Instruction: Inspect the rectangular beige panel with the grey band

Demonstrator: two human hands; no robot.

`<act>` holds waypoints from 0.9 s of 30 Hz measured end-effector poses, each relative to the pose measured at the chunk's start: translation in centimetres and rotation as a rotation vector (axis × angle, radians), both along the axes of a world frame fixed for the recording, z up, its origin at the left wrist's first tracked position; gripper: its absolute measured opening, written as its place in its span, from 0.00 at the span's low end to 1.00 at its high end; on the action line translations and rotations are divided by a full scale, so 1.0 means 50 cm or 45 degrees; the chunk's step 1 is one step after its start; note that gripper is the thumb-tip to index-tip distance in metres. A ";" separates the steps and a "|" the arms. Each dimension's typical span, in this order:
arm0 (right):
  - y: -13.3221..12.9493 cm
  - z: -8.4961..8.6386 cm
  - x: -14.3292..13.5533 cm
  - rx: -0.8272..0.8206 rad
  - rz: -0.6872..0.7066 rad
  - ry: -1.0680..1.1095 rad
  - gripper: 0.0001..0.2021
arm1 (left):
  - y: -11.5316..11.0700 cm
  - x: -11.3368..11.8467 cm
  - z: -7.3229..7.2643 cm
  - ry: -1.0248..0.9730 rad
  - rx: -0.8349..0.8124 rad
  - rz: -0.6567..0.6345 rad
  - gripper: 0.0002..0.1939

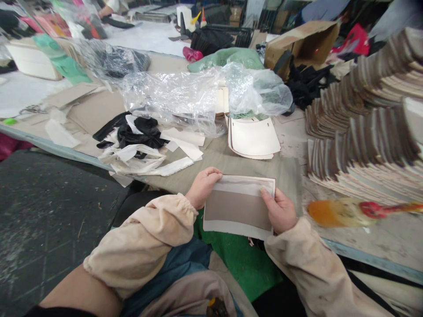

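While my left hand (205, 187) pinched a rectangular grey-and-white panel (238, 208), my right hand (280, 210) clasped its opposite edge, curved cream sheets (254, 137) lying beyond.

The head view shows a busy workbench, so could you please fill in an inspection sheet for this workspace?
Surface: table with a grey-green sheet near its front edge; heavily occupied.
Job's things: a grey-brown panel with a pale border, held by both hands; stacked cream panels lie just beyond.
Clutter: black fabric scraps, clear plastic, a bottle with orange contents, and dense rows of panels at right.
Grip: left hand on the panel's upper left corner; right hand on its right edge, thumb on top.
Cables: nothing seen.
Surroundings: dark floor at left; another person's hand across the table.
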State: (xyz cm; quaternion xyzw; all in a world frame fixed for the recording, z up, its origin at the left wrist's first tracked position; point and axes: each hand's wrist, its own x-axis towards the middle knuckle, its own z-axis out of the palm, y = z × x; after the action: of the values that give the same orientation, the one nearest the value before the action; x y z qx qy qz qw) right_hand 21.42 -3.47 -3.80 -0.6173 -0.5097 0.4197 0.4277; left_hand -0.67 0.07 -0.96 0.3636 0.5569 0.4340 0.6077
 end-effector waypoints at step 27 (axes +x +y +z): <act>-0.005 0.007 0.004 0.075 0.051 -0.110 0.19 | -0.017 0.001 0.031 -0.045 -0.073 -0.129 0.11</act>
State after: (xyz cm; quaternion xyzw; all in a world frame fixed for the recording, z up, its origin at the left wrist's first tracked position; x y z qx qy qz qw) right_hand 21.64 -3.74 -3.44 -0.6117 -0.5521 0.3859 0.4149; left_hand -0.64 -0.78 0.58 0.3659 0.5392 0.3930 0.6488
